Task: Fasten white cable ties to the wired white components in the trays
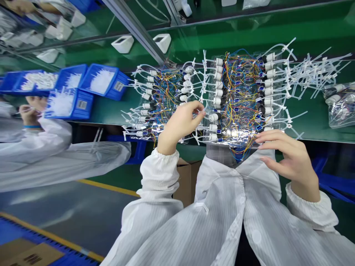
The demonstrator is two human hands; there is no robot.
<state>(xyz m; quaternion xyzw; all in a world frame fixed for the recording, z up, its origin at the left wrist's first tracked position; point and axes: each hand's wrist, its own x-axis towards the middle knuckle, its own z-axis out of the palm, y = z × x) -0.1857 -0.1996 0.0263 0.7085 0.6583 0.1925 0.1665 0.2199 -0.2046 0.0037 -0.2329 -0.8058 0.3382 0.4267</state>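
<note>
My left hand (181, 120) is closed in a pinch, thumb and forefinger on a white cable tie at the left edge of the larger row of small motor units (219, 99). These units have white ends, and loose cable ties stick out from them. Red, yellow and blue wires (231, 88) run over clear plastic bags between the two columns. At the near right corner of this row, my right hand (291, 155) lies with its fingers stretched out, the tips by the wires and bag edge. A second row of similar units (151, 92) lies to the left.
Loose white cable ties (313, 74) are heaped on the green bench (307, 111) at right, beside a bagged bundle (342, 105). Blue bins (118, 85) of white parts stand at left, near a co-worker's hands (30, 111). A metal post (138, 31) rises behind.
</note>
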